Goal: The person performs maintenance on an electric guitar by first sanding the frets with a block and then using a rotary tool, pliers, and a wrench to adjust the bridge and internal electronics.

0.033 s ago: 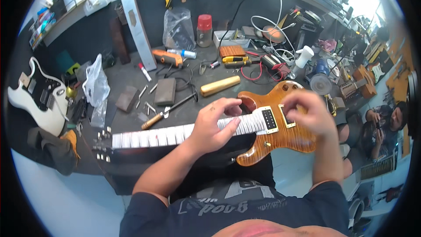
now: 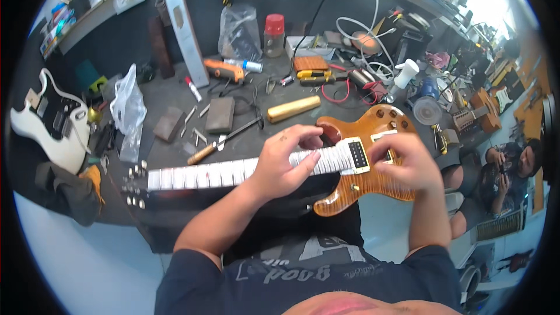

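Observation:
An amber flame-top electric guitar [image 2: 373,184] lies across the dark workbench [image 2: 175,90] in front of me. Its neck [image 2: 204,174] is covered in white tape, and the headstock [image 2: 135,185] points left. My left hand [image 2: 286,163] grips the neck just where it meets the body, thumb on the far edge and fingers curled over the fretboard. My right hand [image 2: 405,163] rests on the body over the pickups with its fingers bent. What it pinches, if anything, is hidden.
Behind the guitar lie a gold bar [image 2: 293,108], a wooden-handled tool [image 2: 224,140], grey blocks [image 2: 220,114], an orange tool [image 2: 224,70] and a red-lidded jar [image 2: 274,32]. A white guitar body [image 2: 44,122] and a plastic bag [image 2: 128,105] sit left. Another person [image 2: 513,169] sits at right.

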Tool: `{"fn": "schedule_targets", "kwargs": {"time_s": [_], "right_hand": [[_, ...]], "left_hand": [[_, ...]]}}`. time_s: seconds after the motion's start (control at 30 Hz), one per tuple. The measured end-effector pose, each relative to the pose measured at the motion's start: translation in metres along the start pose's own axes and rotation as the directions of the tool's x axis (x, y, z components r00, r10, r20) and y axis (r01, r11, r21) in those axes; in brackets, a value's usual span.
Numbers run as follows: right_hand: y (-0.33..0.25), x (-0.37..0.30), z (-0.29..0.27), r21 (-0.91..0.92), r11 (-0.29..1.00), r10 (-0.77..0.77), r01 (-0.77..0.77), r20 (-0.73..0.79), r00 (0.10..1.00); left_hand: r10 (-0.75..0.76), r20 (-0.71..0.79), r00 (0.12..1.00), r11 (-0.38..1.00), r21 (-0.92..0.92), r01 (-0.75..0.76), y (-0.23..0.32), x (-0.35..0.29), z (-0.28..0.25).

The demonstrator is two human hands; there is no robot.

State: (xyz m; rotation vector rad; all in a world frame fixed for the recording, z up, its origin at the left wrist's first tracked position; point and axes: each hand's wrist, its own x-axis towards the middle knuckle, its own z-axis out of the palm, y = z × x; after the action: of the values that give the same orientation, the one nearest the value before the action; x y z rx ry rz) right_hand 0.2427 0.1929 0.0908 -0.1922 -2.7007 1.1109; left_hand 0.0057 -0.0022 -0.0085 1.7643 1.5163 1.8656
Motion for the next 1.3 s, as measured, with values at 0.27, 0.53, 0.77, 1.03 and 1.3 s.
{"fn": "schedule_targets", "kwargs": {"time_s": [0.27, 0.53, 0.77, 1.03, 1.3], "right_hand": [[0.01, -0.053, 0.092, 0.085, 0.996, 0.059, -0.033, -0.331, 0.942], [0.037, -0.013, 0.103, -0.094, 0.995, -0.065, 0.023, -0.47, 0.88], [0.027, 0.017, 0.112, -0.313, 0.947, -0.199, 0.08, -0.373, 0.906], [-0.004, 0.053, 0.121, -0.507, 0.859, -0.056, 0.068, 0.04, 0.998], [0.007, 0.07, 0.118, -0.45, 0.888, -0.07, 0.1, 0.084, 0.994]], "left_hand": [[0.029, 0.071, 0.997, 0.996, -0.089, -0.022, 0.043, -0.053, -0.007], [0.021, 0.003, 1.0, 0.913, 0.408, -0.02, 0.043, -0.128, -0.041], [0.044, -0.283, 0.958, 0.701, 0.692, 0.172, 0.058, -0.161, -0.091], [-0.054, -0.729, 0.682, 0.291, 0.642, 0.709, 0.036, -0.196, -0.107], [-0.055, -0.827, 0.56, 0.182, 0.543, 0.82, 0.029, -0.178, -0.11]]}}
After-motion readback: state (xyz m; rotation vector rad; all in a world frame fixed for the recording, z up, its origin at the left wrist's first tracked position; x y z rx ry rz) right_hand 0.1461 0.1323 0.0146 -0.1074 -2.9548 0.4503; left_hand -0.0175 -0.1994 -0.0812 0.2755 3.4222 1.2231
